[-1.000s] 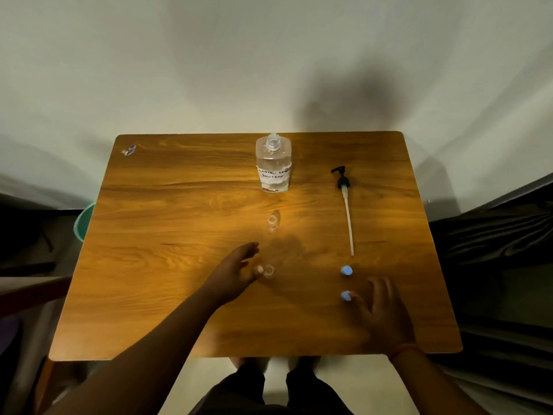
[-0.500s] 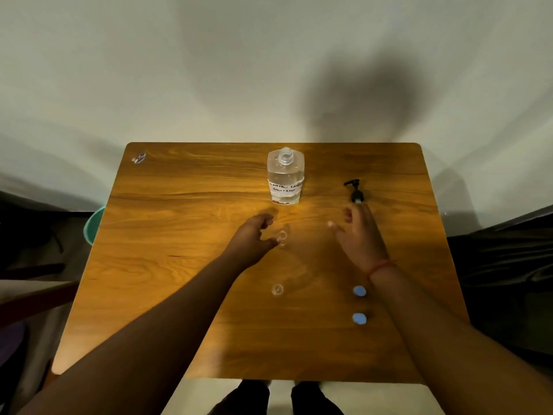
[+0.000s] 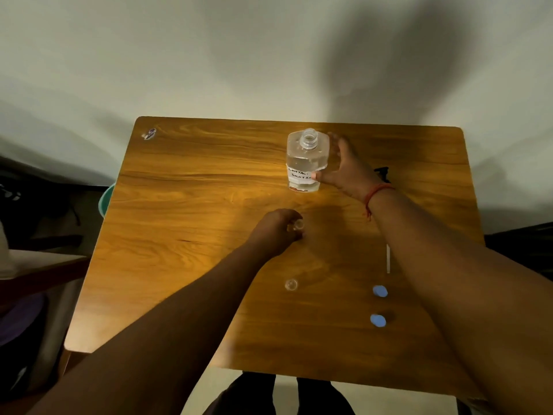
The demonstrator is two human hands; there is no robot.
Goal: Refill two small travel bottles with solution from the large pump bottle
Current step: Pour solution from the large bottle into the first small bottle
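The large clear bottle with a handwritten white label stands uncapped at the table's far middle. My right hand wraps its right side, thumb across the label. My left hand is closed around one small clear travel bottle, upright on the table. The second small travel bottle stands alone nearer to me, uncapped. Two blue caps lie at the right. The removed pump lies behind my right forearm: its black head and part of its white tube show.
The wooden table stands against a pale wall. A small wrapper-like scrap lies at the far left corner. A green tub peeks out beside the left edge. Dark furniture sits on both sides.
My right hand went from beside the blue caps, past the pump, up to the large bottle's side. My left hand left the nearer small bottle and closed on the farther one.
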